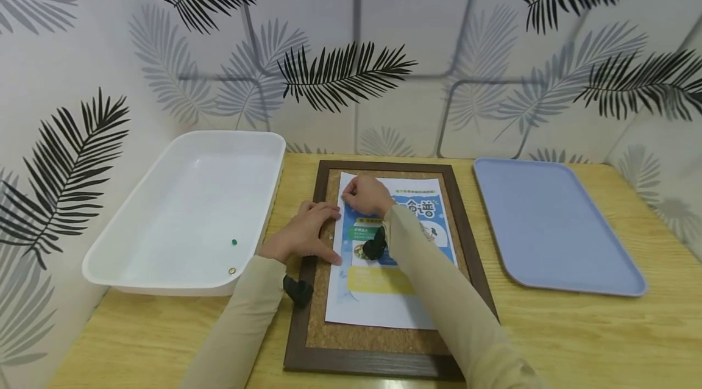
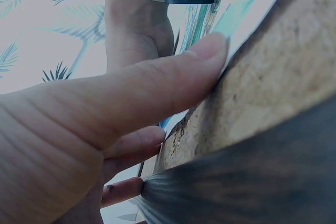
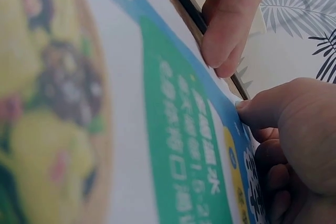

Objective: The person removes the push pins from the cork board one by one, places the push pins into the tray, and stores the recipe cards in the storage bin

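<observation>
A printed poster (image 1: 378, 310) with blue, green and yellow panels lies on a cork board (image 1: 340, 339) in a dark brown frame. My left hand (image 1: 307, 233) is spread along the poster's left edge, thumb (image 2: 207, 51) on the paper's margin and the other fingers farther up by the frame. Near the upper left corner, my right hand (image 1: 368, 195) has its fingers curled, the thumb tip (image 3: 247, 109) right at the poster. I cannot tell whether its fingertips pinch something small. The right forearm crosses over the poster and covers part of it.
To the left stands a white tray (image 1: 192, 206) with a small green piece (image 1: 234, 242) and a small gold-coloured round piece (image 1: 232, 271) in it. A flat blue-grey tray (image 1: 554, 224) lies on the right. All rest on a wooden table (image 1: 603, 340) against a leaf-patterned wall.
</observation>
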The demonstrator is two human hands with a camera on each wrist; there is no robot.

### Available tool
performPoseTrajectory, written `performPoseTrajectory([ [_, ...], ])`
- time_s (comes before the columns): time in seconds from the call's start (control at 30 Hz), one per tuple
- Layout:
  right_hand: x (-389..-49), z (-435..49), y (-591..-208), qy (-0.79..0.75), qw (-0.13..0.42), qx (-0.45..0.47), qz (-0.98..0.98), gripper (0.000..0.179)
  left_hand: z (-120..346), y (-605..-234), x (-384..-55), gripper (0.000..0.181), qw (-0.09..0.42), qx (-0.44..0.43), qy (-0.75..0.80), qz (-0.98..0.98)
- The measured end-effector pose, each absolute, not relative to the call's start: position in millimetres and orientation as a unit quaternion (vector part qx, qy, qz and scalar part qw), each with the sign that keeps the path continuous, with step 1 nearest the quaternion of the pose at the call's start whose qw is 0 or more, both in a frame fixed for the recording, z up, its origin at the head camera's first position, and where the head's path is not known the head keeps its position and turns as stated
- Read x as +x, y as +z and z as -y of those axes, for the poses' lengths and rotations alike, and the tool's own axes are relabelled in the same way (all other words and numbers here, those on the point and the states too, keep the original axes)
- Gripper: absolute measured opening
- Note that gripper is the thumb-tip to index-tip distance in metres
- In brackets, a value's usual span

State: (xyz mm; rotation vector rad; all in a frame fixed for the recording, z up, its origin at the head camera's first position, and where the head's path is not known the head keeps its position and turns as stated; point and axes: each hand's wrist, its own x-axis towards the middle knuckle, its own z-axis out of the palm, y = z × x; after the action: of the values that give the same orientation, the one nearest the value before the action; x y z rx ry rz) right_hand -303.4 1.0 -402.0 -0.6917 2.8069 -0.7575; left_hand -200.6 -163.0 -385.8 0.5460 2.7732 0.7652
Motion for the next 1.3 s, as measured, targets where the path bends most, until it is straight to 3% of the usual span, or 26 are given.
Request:
performPoseTrajectory([
  [1.3, -304.8, -7.2, -407.0, -0.286, 0.095, -0.234, -0.924, 0.019, 162.5, -386.3, -200.8, 0.086, 0.111, 0.194, 0.262, -0.939],
])
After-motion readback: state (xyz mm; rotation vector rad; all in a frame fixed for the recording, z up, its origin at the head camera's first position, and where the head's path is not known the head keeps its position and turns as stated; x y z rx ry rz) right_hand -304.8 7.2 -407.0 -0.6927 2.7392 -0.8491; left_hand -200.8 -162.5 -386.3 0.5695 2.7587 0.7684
